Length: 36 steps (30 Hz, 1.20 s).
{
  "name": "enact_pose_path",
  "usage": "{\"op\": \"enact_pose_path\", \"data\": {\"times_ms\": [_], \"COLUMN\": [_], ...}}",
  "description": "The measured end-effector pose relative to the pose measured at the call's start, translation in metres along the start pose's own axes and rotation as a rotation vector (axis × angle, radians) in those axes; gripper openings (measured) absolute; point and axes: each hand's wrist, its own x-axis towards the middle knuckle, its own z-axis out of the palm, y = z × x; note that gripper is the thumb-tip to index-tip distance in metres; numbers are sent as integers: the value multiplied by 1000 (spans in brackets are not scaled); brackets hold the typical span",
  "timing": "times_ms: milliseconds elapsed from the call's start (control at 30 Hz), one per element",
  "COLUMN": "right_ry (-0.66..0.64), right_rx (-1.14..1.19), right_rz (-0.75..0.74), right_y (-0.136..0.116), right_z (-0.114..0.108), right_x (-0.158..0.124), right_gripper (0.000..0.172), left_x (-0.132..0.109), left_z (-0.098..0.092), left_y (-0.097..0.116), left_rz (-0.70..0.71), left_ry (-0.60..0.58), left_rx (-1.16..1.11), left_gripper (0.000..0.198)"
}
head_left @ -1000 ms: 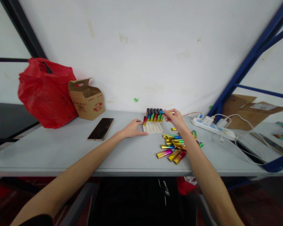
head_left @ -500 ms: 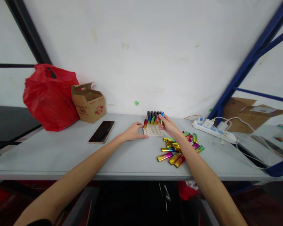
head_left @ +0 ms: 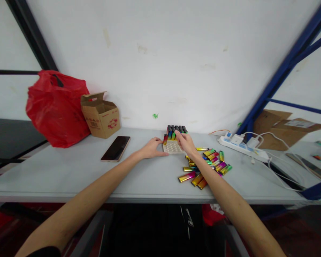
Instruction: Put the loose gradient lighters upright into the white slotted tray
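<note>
A white tray (head_left: 173,147) with rows of round holes sits on the table near the wall. Its back rows hold several upright lighters (head_left: 173,135) with black ends and shiny multicoloured bodies. My left hand (head_left: 152,148) grips the tray's near left corner, fingers along the left side and thumb at the front edge. Over the tray's right part, my right hand (head_left: 186,143) is closed on a lighter at the row's front; fingers hide most of it. Loose metallic lighters (head_left: 188,177) lie heaped to the right of the tray, partly behind my right forearm.
A phone (head_left: 116,148) lies left of my left hand. Farther left stand an open cardboard box (head_left: 103,119) and a red plastic bag (head_left: 59,110). To the right are a power strip (head_left: 243,148) with white cables and more cardboard (head_left: 283,134) behind a blue frame (head_left: 273,76).
My right hand has shifted slightly left and turned over the tray, and the lighter it held up is now mostly hidden. My left hand stays at the tray's corner.
</note>
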Motion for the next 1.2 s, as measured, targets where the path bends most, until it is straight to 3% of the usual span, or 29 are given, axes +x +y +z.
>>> {"op": "enact_pose_path", "data": {"times_ms": [167, 367, 633, 800, 1000, 1200], "right_ry": [209, 221, 6, -15, -65, -195], "right_rx": [-224, -326, -313, -517, -575, -731], "right_rz": [-136, -187, -224, -393, -304, -350], "right_y": [1, 0, 1, 5, 5, 10], "right_z": [2, 3, 1, 1, -1, 0], "right_x": [0, 0, -2, 0, 1, 5], "right_gripper": [57, 46, 38, 41, 34, 20], "left_x": [1, 1, 0, -1, -2, -2], "left_z": [0, 0, 0, 0, 3, 5], "left_y": [-1, -2, 0, 1, 3, 2], "left_rz": [-6, 2, -4, 4, 23, 36], "left_ry": [-18, -17, -11, -26, -55, -82], "left_rx": [-6, 2, -23, -10, -22, -21], "left_gripper": [76, 72, 73, 73, 76, 75]}}
